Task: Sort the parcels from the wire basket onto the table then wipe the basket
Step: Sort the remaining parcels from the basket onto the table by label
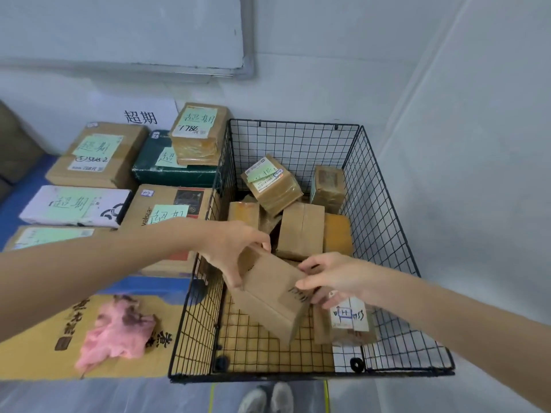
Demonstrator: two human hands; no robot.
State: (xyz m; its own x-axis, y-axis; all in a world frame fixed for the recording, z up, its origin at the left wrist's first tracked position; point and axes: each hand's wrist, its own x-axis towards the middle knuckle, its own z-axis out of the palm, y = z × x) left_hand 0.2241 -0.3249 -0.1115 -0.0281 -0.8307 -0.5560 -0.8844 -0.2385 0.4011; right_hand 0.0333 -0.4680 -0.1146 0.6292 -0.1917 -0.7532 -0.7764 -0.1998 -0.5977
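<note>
1. Left of the black wire-grid basket (pixel 384 204), on the blue surface (pixel 32 183): flat cardboard boxes bearing pale green handwritten notes, a dark green box (pixel 173 174), and a crumpled pink cloth (pixel 116 332) with dark stains, lying on a yellow printed carton (pixel 35 347).
2. Heaped against the basket's far wall: brown tape-wrapped parcels (pixel 271 183), tilted against one another.
3. Near the front right corner: a small white-labelled parcel (pixel 348 320), just below the right hand (pixel 331 278).
4. Held tilted over the basket's floor, between both hands: a plain brown rectangular cardboard parcel (pixel 268 296).
5. Left hand (pixel 229 248) clamped round its upper left end; right hand pinching its right edge.
</note>
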